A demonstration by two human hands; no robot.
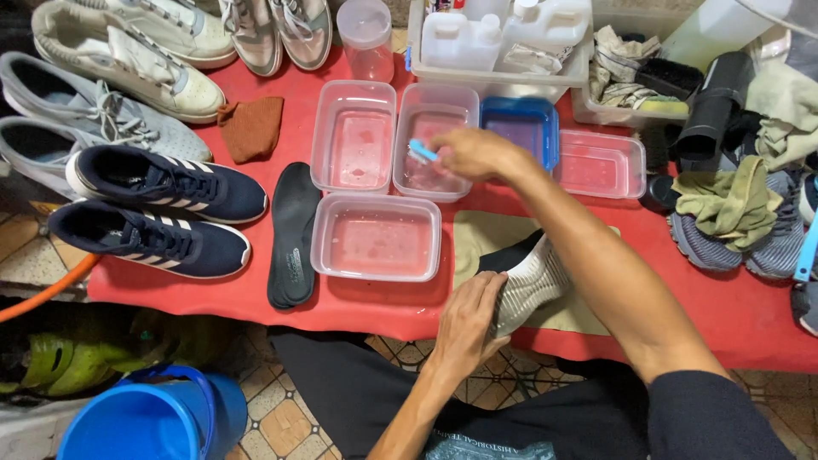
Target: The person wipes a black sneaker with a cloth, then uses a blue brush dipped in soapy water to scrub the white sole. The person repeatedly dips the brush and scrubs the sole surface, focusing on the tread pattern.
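The right hand grips a small blue brush over a clear tub mid-table. The left hand clasps a grey-white shoe at the table's near edge.

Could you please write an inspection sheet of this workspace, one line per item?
Surface: red table, wet near the tubs.
Job's things: grey knit shoe on a tan cloth; small blue brush over a clear tub of water.
Clutter: navy sneakers, black insoles, rags.
Hands: left hand holds the shoe; right hand holds the brush.
Cables: nothing seen.
Surroundings: blue bucket on the tiled floor.
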